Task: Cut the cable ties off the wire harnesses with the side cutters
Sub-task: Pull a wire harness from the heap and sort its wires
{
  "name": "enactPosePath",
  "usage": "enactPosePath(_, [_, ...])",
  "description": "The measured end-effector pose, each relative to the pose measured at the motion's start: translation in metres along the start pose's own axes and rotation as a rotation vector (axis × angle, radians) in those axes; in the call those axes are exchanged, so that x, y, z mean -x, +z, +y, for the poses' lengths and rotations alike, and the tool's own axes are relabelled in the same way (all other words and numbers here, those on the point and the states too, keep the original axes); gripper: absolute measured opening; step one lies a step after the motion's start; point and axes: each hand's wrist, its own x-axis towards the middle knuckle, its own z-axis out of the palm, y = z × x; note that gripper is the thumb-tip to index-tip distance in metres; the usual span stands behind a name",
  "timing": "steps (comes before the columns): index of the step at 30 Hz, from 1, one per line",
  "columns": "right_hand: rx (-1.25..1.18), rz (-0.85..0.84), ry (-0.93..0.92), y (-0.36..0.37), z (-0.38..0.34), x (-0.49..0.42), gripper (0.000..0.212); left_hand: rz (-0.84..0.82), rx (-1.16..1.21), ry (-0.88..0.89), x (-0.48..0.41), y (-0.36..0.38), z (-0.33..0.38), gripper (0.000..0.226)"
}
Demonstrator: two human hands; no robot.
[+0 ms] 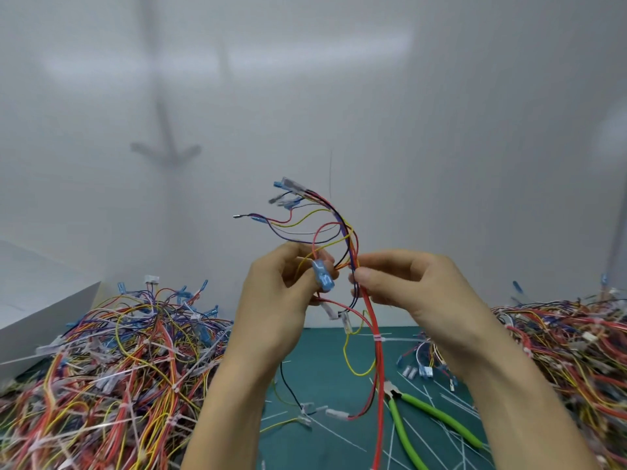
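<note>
Two heaps of tangled wire flank the hands, left pile (112,361) beyond the left hand (281,300), right pile (576,351) beyond the right hand (417,290), all on a teal mat (319,354) against a plain white wall (441,130). Both hands are raised close together, each pinching one wire harness (342,232), its thin red, yellow and purple leads fanning above the fingers. A white cable tie (377,338) rings its red lead just below them. Side cutters (394,395) with lime green handles lie under the right wrist among cut tie strips (420,394). The harness's lower end runs out of frame
</note>
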Motion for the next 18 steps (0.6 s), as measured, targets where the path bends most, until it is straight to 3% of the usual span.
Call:
enactPosePath(7, [0.02, 0.121, -0.037, 0.0049, 0.0036, -0.0016, 0.013, -0.037, 0.055, -0.045, 0.0016, -0.0043, 0.0051, 0.012])
enactPosePath(18, [-0.061, 0.131, 0.038, 0.0034, 0.0055, -0.0019, 0.008, -0.036, 0.18, -0.102, 0.0038, -0.0045, 0.0106, 0.016])
